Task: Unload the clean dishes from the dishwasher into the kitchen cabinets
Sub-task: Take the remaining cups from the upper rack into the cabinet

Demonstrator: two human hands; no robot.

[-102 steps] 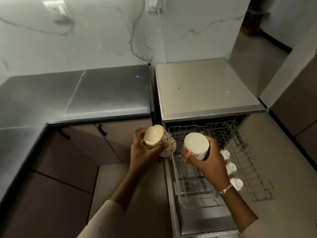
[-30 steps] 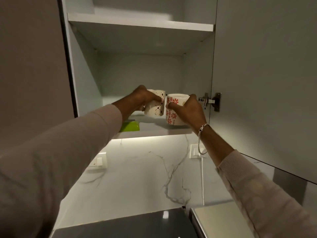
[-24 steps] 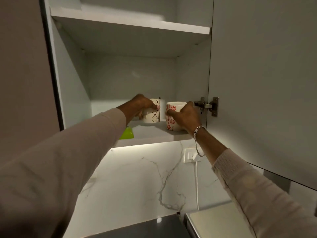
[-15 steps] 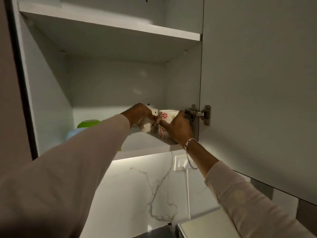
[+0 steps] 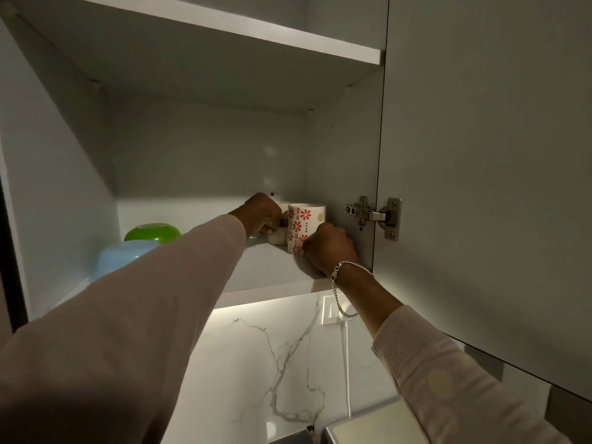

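Two white mugs stand upright on the lower shelf [image 5: 266, 267] of the open wall cabinet, near its right wall. The red-flowered mug [image 5: 302, 221] is in front, and my right hand [image 5: 326, 249] grips its lower right side. Behind and left of it a second white mug [image 5: 278, 233] is mostly hidden by my left hand [image 5: 264, 213], whose fingers curl round it. Both mugs rest on the shelf.
A green bowl [image 5: 152, 232] and a blue bowl [image 5: 123, 254] sit upside down at the shelf's left. The open cabinet door [image 5: 487, 155] hangs on its hinge [image 5: 373, 216] to the right. An upper shelf [image 5: 224, 25] is above. A wall socket [image 5: 331, 310] lies below.
I carried both mugs from the dishwasher up to the cabinet and pushed them deeper onto the lower shelf. My view has moved closer and the bowls at the left came into sight.
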